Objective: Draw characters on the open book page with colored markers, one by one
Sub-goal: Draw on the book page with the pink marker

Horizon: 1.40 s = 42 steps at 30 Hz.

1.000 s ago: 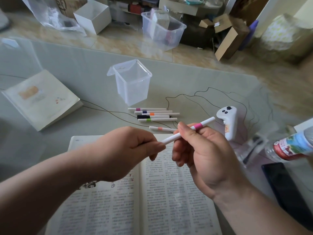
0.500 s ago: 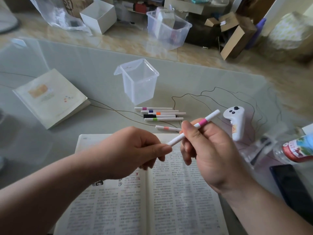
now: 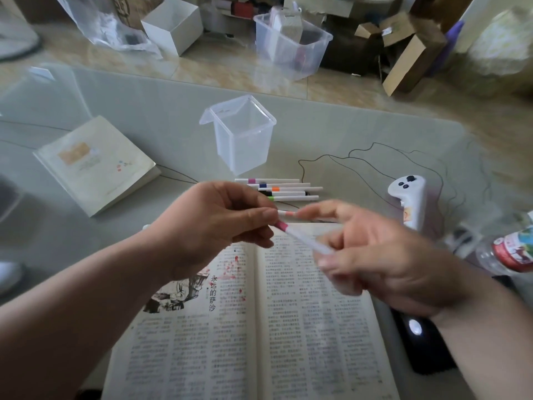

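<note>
- Both hands grip one pink marker [image 3: 300, 239] above the open book [image 3: 288, 327]: left hand [image 3: 219, 226] pinches the banded end, right hand [image 3: 372, 255] the barrel.
- Pulling straight apart, with the tip kept off the print, looks best.

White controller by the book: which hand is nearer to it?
Right. The right hand is just beside the controller, on its near-left; the left hand is further left, past the pink marker.
</note>
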Tool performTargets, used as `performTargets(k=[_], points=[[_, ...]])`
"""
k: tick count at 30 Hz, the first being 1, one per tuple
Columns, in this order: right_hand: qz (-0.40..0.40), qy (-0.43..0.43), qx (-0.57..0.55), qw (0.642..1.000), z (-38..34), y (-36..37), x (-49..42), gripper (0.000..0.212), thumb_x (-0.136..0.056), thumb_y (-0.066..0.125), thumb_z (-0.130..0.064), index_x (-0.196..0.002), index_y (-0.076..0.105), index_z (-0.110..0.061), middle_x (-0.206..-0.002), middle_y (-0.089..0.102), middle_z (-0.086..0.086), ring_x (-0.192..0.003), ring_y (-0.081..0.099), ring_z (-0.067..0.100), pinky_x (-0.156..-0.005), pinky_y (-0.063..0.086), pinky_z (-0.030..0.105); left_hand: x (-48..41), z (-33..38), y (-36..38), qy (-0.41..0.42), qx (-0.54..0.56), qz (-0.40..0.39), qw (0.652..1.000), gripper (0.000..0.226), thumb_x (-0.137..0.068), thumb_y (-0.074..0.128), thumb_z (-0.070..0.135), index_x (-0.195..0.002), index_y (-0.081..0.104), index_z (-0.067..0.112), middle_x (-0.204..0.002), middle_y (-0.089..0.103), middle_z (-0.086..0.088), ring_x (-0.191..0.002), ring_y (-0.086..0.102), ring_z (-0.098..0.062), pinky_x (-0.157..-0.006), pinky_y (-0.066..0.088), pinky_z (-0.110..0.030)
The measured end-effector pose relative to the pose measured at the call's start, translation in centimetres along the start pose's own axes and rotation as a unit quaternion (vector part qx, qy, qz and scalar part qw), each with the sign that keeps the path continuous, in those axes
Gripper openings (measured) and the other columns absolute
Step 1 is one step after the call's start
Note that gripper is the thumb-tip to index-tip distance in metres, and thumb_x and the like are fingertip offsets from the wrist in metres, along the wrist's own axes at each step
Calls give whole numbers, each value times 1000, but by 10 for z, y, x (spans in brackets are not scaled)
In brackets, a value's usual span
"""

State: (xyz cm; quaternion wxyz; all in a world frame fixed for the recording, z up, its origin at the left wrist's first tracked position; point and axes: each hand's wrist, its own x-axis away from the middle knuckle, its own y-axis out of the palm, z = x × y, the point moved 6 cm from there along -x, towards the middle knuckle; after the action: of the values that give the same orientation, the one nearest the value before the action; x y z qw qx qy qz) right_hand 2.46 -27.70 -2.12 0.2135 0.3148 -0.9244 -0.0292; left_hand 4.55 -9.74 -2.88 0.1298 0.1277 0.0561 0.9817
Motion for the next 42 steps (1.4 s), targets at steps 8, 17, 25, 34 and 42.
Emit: performTargets(k=[8,17,25,34,42], points=[[147,-62,-54,986,5,-9,-10,24,-80,71,-17,-90,71,5,-59,56,11,-49,46,19,-43,40,27,16,-5,26,-26,-366,-86,926,8,-88,71,28,-80,74,29,-59,69,15,-51,63,-2,-53,44,-8],[219,-56,-12,974,6,-6,-12,29,-99,58,-24,-78,68,-8,-60,64,12,-47,56,21,-42,46,29,11,-6,23,-64,-379,-38,922,34,-86,67,46,-66,70,19,-51,67,-2,-35,42,-9,-41,38,-19],[354,-136,-144,914,-4,-44,-12,37,-101,53,-20,-67,58,-8,-45,48,4,-35,37,13,-35,28,17,20,-18,16,-114,-413,-136,893,32,-95,53,43,-77,69,22,-52,66,0,-48,55,-11,-63,51,-26],[319,-132,128,930,4,-36,-22,27,-97,63,-21,-72,67,-12,-56,64,4,-50,56,20,-48,48,31,-7,-19,-21,-20,-447,88,890,26,-88,68,43,-70,61,25,-52,53,12,-40,41,-6,-46,38,-25],[341,-75,235,907,33,-40,-38,12,-80,76,-12,-76,65,-10,-53,62,-9,-53,56,-5,-56,42,23,-11,-34,-11,-7,-526,16,850,14,-90,61,46,-85,66,34,-95,64,16,-79,60,0,-68,41,-15]])
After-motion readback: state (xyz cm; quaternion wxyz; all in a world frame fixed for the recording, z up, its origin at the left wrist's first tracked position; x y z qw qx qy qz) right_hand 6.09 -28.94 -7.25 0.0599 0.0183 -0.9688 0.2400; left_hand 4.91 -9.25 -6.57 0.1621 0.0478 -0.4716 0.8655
